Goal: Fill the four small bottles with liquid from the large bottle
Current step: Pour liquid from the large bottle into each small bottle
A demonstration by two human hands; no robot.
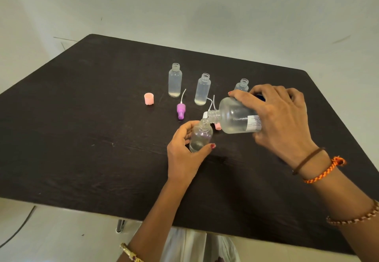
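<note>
— Four small bottles, uncapped. Item one, the held small bottle (200, 137): where?

— Centre of the frame, slightly tilted, in the left hand (185, 153), whose thumb and fingers curl round its body. A little clear liquid sits at its bottom.

— Item two, the large bottle (235, 116)?

— Just right of centre, tipped nearly flat, its open neck touching the mouth of the held small bottle. The right hand (281, 122) wraps over it, fingers curled round its base end. White label on its side; liquid pools along its lower wall.

— Remaining small bottles?

— Three upright on the dark table (82, 138), above centre: the far-left bottle (175, 81), the middle bottle (202, 89), each with a shallow layer of liquid, and the right bottle (242, 85), mostly hidden behind the right hand.

— Loose parts?

— A pink cap (148, 99) left of the bottles; a purple spray top (181, 109) with white tube, lying below the far-left bottle; another pink piece (218, 126) beneath the large bottle's neck, partly hidden.

— Wrists?

— Bracelets (320, 171) on the right; a gold bangle (130, 252) on the left.
</note>
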